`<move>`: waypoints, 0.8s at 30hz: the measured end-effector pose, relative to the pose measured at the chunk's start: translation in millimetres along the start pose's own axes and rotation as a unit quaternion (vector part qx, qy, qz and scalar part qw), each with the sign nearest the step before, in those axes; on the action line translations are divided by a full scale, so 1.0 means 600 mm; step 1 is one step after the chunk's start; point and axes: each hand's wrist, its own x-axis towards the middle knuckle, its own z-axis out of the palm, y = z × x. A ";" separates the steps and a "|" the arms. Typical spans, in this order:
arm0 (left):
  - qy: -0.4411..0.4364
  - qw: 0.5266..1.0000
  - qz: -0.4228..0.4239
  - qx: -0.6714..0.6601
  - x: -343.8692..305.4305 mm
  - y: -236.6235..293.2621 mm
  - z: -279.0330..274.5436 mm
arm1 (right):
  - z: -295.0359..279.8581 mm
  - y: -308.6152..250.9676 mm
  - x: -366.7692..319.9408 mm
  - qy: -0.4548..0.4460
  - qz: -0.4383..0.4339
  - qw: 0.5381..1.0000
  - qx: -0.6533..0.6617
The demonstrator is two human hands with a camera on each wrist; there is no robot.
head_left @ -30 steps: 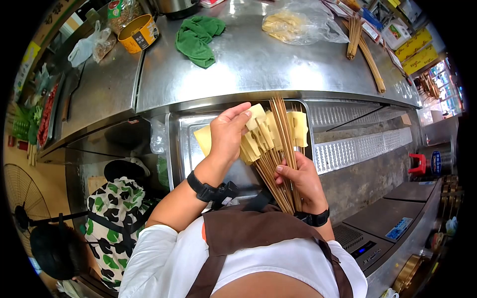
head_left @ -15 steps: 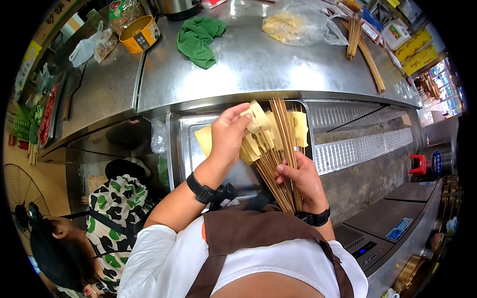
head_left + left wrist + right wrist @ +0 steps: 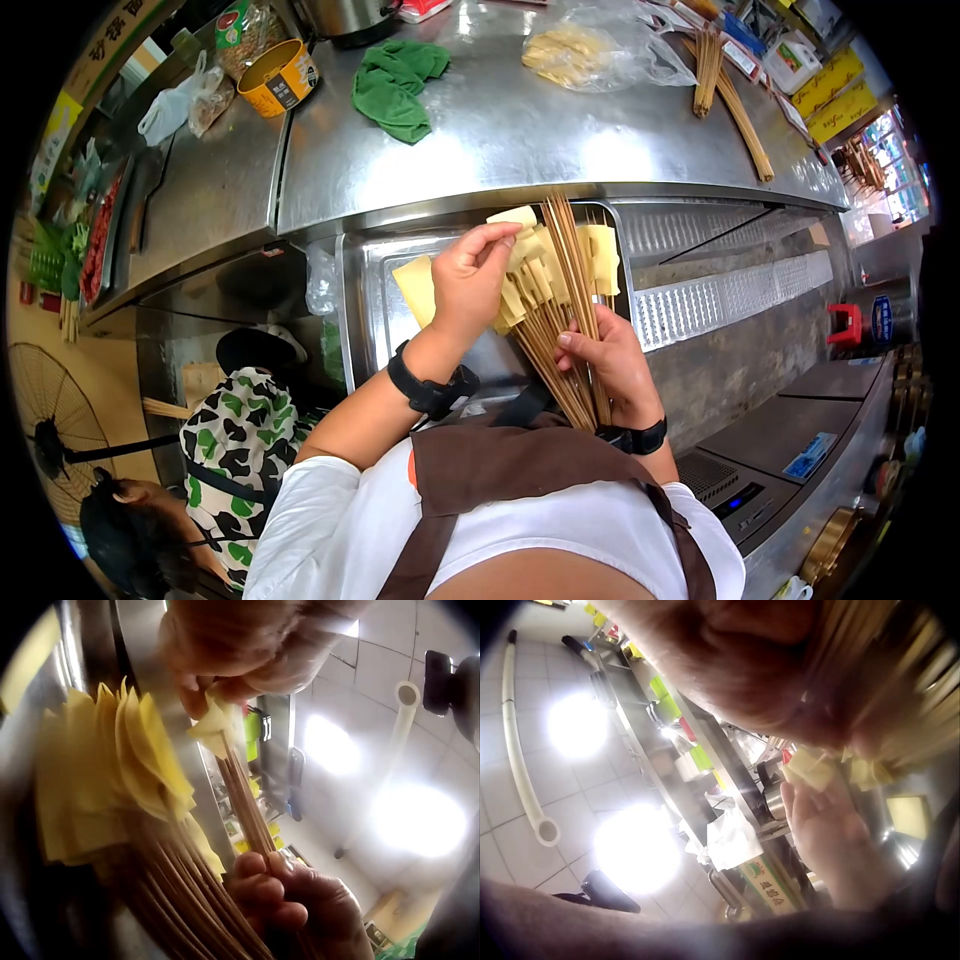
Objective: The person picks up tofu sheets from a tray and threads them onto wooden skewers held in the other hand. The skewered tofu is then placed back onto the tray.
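Note:
In the head view the left hand (image 3: 468, 285) pinches a folded pale yellow sheet (image 3: 513, 216) between thumb and fingers, above the tray (image 3: 345, 300). The right hand (image 3: 610, 365) grips a bundle of thin wooden skewers (image 3: 572, 270), their upper ends upright beside the sheet. More skewers with yellow sheets threaded on them (image 3: 112, 765) fan out in the tray, left of the held bundle. In the left wrist view the pinched sheet (image 3: 217, 727) sits at the tip of a skewer (image 3: 244, 799). One flat yellow piece (image 3: 415, 285) lies at the tray's left.
On the steel counter (image 3: 460, 150) are a green cloth (image 3: 395, 90), a plastic bag of yellow food (image 3: 570, 55), a yellow tub (image 3: 278, 78) and loose skewer bundles (image 3: 708, 72). A person in patterned clothing (image 3: 235, 450) is at the left. Perforated metal strips (image 3: 735, 300) lie right of the tray.
The left hand has turned and shifted slightly, and the pinched sheet has gone from standing open to folded over. The right hand keeps its grip. The person at the left has moved.

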 end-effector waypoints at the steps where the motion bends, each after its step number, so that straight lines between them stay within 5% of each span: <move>1: -0.005 1.000 0.004 0.017 -0.003 0.000 0.002 | -0.001 0.000 0.000 -0.001 0.000 1.000 -0.002; 4: 0.041 0.997 0.058 -0.043 -0.001 -0.013 0.013 | -0.001 0.000 0.000 0.002 0.009 1.000 -0.008; 19: 0.012 0.978 -0.163 -0.126 0.002 0.009 0.006 | -0.002 0.001 0.000 0.005 0.016 1.000 0.004; 24: -0.007 0.974 -0.179 -0.139 -0.024 0.005 0.013 | -0.003 0.002 0.000 0.004 0.003 1.000 0.007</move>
